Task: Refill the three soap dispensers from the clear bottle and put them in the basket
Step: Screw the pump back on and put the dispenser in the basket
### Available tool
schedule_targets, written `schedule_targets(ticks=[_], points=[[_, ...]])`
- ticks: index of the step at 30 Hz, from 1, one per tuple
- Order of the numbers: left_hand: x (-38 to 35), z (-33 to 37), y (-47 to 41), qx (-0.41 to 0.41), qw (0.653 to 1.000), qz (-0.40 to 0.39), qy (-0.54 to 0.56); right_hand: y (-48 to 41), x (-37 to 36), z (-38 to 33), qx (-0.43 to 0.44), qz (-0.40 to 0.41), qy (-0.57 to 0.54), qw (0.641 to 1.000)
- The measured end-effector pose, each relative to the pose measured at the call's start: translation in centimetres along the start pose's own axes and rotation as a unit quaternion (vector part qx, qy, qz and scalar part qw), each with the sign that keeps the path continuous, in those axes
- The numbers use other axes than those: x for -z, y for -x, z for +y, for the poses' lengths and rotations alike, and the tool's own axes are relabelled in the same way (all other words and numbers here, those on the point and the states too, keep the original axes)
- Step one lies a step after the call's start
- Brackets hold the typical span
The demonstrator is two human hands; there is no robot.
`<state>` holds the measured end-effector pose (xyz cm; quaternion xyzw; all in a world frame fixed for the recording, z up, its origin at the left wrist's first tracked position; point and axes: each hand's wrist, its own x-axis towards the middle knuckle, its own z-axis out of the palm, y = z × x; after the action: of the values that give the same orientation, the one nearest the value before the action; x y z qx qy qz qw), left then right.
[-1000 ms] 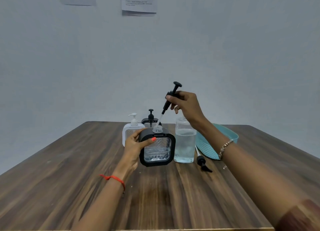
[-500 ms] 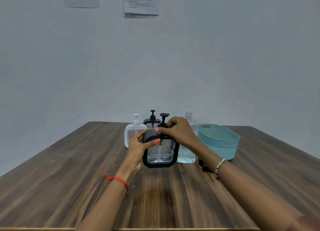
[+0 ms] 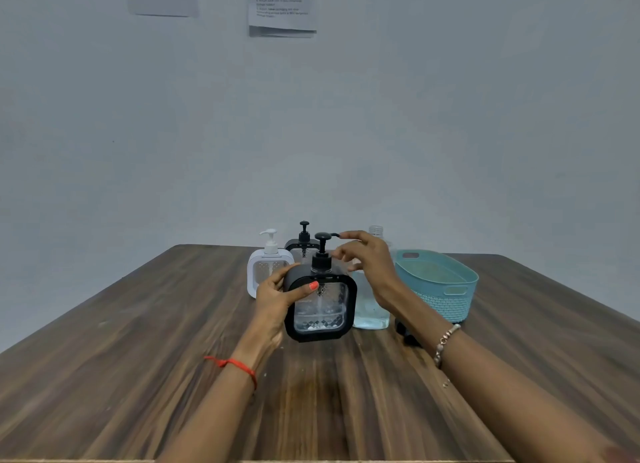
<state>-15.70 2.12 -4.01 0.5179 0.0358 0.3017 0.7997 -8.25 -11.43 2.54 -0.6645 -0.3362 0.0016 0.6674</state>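
The left hand [image 3: 275, 298] grips the front black dispenser [image 3: 320, 310] by its left edge, thumb laid across the upper front face. It holds the dispenser upright, base on or just above the table [image 3: 138, 358]; which of the two cannot be told. The right hand [image 3: 367, 260] holds nothing. Its fingers are spread and loosely curved just right of the pump [image 3: 322, 251], one fingertip at the end of the spout, though whether it touches is unclear. The pump is seated in the neck, so the dispenser's long axis runs straight up through the stem. The basket [image 3: 446, 289] lies to the right of both hands, with the clear bottle [image 3: 369, 310] standing between it and the dispenser. The right hand is the nearer one, and the carry probably has to go up and over the bottle. The white dispenser [image 3: 267, 272] and the second black dispenser [image 3: 304, 246] stand behind to the left, and a small black part [image 3: 403, 331] lies half hidden behind the right forearm. A second ago the right hand held the pump high, its tube slanting down towards the open neck. Half a second ago its fingers were closed on the collar, and now they have let go and opened.
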Motion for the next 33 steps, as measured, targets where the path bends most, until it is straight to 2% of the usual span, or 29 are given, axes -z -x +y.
schedule_targets(ticks=[2, 6, 7, 11, 16, 19, 21, 27, 33], points=[[-0.2, 0.0, 0.1, -0.002, 1.000, -0.001, -0.003, 0.0, -0.2, 0.1, -0.005, -0.043, 0.005, 0.999], [-0.4, -0.1, 0.2, 0.000, 1.000, 0.001, -0.004, -0.3, 0.4, 0.2, -0.002, 0.039, -0.014, 0.999], [-0.4, -0.1, 0.1, 0.001, 1.000, 0.002, -0.005, -0.4, 0.5, 0.1, -0.010, 0.029, -0.010, 0.999], [-0.5, -0.1, 0.3, 0.001, 1.000, -0.005, -0.010, -0.4, 0.6, 0.3, -0.040, -0.122, 0.025, 0.991], [-0.6, -0.1, 0.4, 0.000, 1.000, -0.011, -0.019, -0.7, 0.6, 1.0, 0.009, -0.056, 0.131, 0.990], [-0.7, -0.1, 0.4, 0.004, 1.000, -0.015, 0.003, -0.7, 0.6, 1.1, -0.020, -0.143, 0.093, 0.985], [-0.7, 0.0, 0.4, 0.004, 1.000, -0.021, 0.001, -0.7, 0.7, 1.1, -0.020, -0.169, 0.073, 0.983], [-0.9, 0.0, 0.5, -0.004, 0.999, -0.007, -0.031, 0.3, -0.6, 1.2, -0.032, -0.026, 0.091, 0.995], [-1.5, -0.6, 0.8, -0.010, 0.999, 0.027, -0.030, 0.4, -2.6, 2.2, -0.003, 0.121, 0.195, 0.973]])
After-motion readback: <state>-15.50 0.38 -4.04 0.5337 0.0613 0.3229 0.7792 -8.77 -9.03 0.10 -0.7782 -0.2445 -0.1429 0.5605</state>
